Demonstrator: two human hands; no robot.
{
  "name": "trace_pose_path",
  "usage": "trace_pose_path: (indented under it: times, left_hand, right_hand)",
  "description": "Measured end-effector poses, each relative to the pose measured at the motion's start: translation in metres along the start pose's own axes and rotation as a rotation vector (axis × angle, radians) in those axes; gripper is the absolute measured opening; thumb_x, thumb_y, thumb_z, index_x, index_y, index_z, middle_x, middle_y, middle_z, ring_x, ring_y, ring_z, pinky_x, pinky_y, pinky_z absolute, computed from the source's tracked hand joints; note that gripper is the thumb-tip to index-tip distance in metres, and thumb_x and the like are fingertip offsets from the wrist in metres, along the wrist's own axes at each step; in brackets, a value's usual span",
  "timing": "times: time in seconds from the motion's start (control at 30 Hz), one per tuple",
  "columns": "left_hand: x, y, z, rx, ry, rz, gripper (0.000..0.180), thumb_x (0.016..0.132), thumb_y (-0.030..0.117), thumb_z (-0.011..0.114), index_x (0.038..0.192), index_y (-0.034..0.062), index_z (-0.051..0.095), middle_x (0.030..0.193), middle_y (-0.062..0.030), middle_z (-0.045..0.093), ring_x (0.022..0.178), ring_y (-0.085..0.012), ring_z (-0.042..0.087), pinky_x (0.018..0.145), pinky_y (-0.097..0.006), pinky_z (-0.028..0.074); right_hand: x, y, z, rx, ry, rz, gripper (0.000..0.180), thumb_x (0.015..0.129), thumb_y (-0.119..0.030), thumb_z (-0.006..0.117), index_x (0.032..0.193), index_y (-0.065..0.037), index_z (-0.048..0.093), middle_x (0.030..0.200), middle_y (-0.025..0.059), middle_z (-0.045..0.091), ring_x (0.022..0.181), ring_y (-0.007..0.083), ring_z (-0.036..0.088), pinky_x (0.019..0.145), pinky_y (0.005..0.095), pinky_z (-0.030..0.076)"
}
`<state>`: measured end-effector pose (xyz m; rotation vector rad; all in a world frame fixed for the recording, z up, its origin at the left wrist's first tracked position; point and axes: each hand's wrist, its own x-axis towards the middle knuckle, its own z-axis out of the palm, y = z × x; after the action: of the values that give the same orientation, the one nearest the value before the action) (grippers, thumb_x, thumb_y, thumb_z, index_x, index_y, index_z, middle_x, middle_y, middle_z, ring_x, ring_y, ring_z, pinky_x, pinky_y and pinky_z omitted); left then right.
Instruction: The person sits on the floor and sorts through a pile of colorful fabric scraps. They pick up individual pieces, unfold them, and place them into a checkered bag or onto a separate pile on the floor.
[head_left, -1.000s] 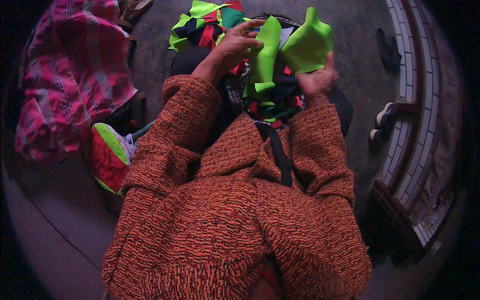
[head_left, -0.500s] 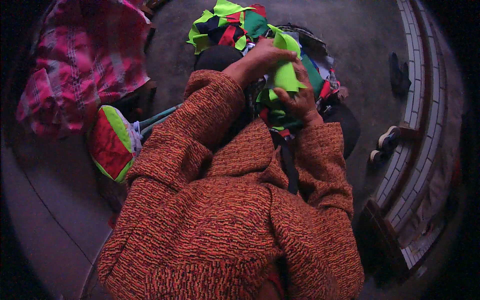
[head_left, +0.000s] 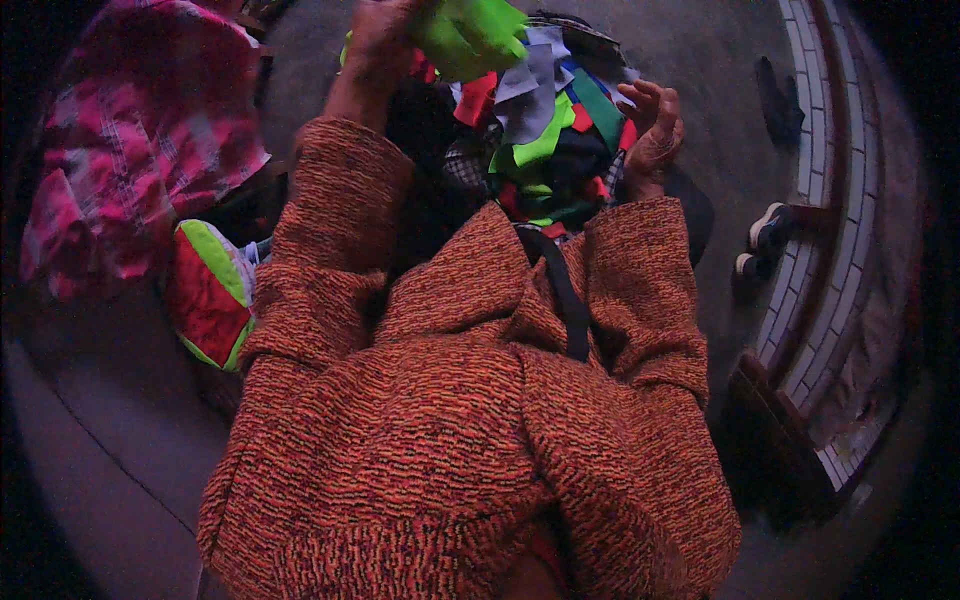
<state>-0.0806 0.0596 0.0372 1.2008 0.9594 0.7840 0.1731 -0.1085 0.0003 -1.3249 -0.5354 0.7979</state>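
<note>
The left hand [head_left: 385, 40] is raised near the top of the view, fingers closed on a bright green cloth [head_left: 470, 32] that it holds above the scrap pile [head_left: 545, 150]. The pile lies in the person's lap: pieces of green, red, grey, blue and dark fabric, heaped loosely over one another. The right hand [head_left: 652, 125] rests at the pile's right edge, palm up, fingers curled loosely and spread, gripping nothing that can be seen. Both arms wear orange knit sleeves [head_left: 330, 230], and a dark strap [head_left: 562, 295] runs down the chest. On the floor [head_left: 720, 60] to the person's left lies a pink checked cloth [head_left: 130, 150], and just beside it, nearer the body, a red and green bag [head_left: 210, 290]. To the right, shoes [head_left: 765, 235] stand by a curved brick step [head_left: 835, 220].
</note>
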Motion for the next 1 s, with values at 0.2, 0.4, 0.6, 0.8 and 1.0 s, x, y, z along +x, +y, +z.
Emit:
trace_pose_path:
  times: [0.2,0.4,0.6,0.8,1.0]
  left_hand:
    - [0.054,-0.044,-0.103,0.113,0.276,-0.054,0.035,0.076,0.017,0.065,0.108,0.0065,0.057,0.105,-0.0055,0.054,0.099,-0.0204,0.051,0.079,-0.032,0.047]
    - [0.047,-0.029,-0.085,-0.009,0.32,-0.112,0.044,0.073,0.021,0.067,0.112,0.0052,0.053,0.111,-0.0085,0.051,0.106,-0.0209,0.046,0.076,-0.038,0.046]
    - [0.038,0.004,-0.004,0.531,0.471,0.26,0.038,0.075,0.015,0.065,0.11,0.0034,0.054,0.099,-0.0124,0.06,0.085,-0.0195,0.059,0.073,-0.029,0.048]
    - [0.008,0.009,0.054,0.731,-0.575,0.138,0.035,0.081,0.026,0.059,0.108,0.006,0.051,0.09,-0.0159,0.059,0.081,-0.0296,0.06,0.068,-0.038,0.047]
    - [0.0,0.01,0.065,0.871,-0.638,0.115,0.032,0.076,0.025,0.061,0.099,0.0049,0.052,0.088,-0.0148,0.059,0.083,-0.0338,0.059,0.067,-0.044,0.047]
  right_hand:
    - [0.005,0.019,0.001,-0.182,-0.014,0.079,0.03,0.088,-0.03,0.05,0.095,-0.002,0.059,0.087,0.0092,0.063,0.083,0.017,0.06,0.072,0.0296,0.047]
    - [0.02,0.069,0.0,-0.507,-0.125,0.169,0.037,0.075,-0.026,0.068,0.103,-0.005,0.057,0.094,0.0084,0.062,0.083,0.0168,0.059,0.074,0.0292,0.046]
    - [0.05,0.099,0.022,-1.109,-0.281,-0.173,0.079,0.06,-0.033,0.077,0.125,-0.01,0.039,0.127,0.0206,0.038,0.118,0.0363,0.037,0.096,0.0428,0.033]
    - [0.058,0.118,0.036,-1.397,-0.458,-0.205,0.094,0.054,-0.029,0.081,0.133,-0.023,0.03,0.138,0.0206,0.022,0.12,0.0426,0.031,0.097,0.0488,0.032]
    - [0.058,0.138,0.032,-1.386,-0.785,0.148,0.055,0.068,-0.036,0.066,0.118,-0.02,0.049,0.125,0.0175,0.043,0.097,0.038,0.054,0.08,0.0448,0.045]
